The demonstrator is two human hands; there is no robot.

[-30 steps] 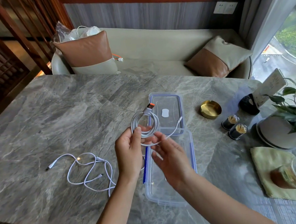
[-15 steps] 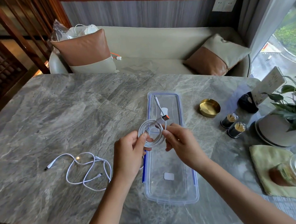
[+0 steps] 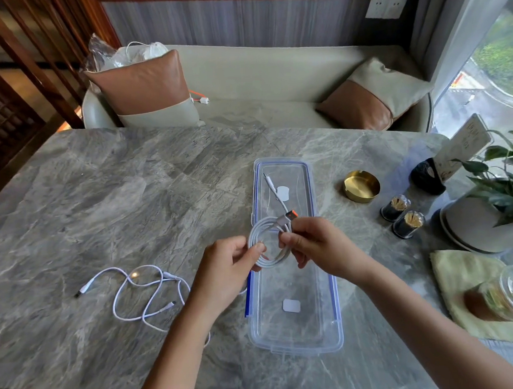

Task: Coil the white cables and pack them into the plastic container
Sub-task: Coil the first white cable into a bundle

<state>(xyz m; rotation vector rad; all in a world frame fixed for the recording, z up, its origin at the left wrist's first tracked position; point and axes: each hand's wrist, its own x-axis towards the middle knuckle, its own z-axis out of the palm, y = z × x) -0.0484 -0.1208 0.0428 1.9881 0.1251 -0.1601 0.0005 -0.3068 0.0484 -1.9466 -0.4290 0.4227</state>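
Left hand pinches one side of the coiled white cable. Right hand grips the other side, fingers curled, with an orange-tipped plug poking out above it. Directly beneath both hands sits the open plastic container. Left of the left hand, a second white cable sprawls loose on the tabletop.

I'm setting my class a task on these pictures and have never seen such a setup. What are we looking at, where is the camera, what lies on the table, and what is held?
There is no machine here: a person works with bare hands. Every picture comes from one camera worn on the head, looking down. The left hand and right hand pinch a coiled white cable over a clear plastic container, with its lid just beyond. A second white cable lies loose on the marble table, left of the container.
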